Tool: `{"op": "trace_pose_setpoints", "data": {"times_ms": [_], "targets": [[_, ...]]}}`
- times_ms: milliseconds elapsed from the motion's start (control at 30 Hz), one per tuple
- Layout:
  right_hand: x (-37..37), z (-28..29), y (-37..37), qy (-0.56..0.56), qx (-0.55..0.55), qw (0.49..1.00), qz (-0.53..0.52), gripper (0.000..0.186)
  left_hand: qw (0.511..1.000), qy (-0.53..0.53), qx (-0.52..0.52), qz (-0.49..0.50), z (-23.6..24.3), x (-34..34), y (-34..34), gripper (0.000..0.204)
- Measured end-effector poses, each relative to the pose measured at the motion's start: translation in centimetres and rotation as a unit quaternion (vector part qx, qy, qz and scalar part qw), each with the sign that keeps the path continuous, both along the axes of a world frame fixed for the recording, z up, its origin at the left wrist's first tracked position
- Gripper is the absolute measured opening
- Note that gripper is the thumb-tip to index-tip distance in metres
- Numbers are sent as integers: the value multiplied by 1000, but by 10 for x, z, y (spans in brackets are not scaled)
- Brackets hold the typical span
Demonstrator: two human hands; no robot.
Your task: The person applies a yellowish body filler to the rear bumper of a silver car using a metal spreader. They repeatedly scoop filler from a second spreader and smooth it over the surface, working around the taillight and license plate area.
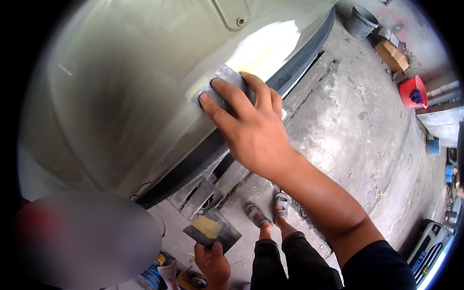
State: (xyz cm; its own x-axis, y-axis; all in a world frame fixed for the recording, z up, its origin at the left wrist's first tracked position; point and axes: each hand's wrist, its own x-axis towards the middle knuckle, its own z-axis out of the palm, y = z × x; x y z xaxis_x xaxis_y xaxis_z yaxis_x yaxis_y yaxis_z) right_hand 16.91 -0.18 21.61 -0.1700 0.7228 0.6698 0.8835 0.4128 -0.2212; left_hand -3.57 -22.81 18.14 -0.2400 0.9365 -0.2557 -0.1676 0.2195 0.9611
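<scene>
My right hand (258, 128) presses a thin grey metal filler spreader (231, 76) flat against the beige car panel (130, 92), fingertips spread over its back. Beside it a pale yellow filler patch (270, 46) stretches toward the black lower trim (183, 166), part of it washed out by glare. Lower down, my left hand (213, 266) grips a dark, flat square plate (227, 238) by its near edge, thumb on top. A lump of yellow filler (207, 225) lies on that plate.
Below the panel run a grated floor drain (195, 195) and grey concrete (343, 130). A grey bucket (361, 23), a cardboard box (391, 55) and a red bucket (413, 93) stand along the right wall. Cans (151, 278) sit at lower left; another vehicle's front (430, 249) shows at lower right.
</scene>
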Motion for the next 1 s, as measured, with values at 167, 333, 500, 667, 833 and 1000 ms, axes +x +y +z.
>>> {"op": "trace_pose_setpoints", "data": {"times_ms": [167, 333, 500, 667, 833, 1000], "targets": [[0, 14, -5, 7, 9, 1000, 6, 41, 1000, 4, 6, 10, 1, -1, -1, 37], [-8, 7, 2, -1, 2, 1000, 2, 40, 999, -2, -7, 36, 1, 4, -1, 34], [-11, 12, -16, -9, -84, 996, -13, 52, 1000, 0, 3, 31, -2, 4, 2, 35], [-7, 5, -23, -7, -90, 996, -9, 51, 998, -7, 10, 55, 0, 4, 4, 38], [-2, -2, -29, -6, -84, 996, 7, 48, 993, -87, 16, 81, 14, 6, 26, 43], [12, 9, -69, 159, -129, 964, 170, 42, 971, -221, 58, 67, 34, 12, 58, 46]]}}
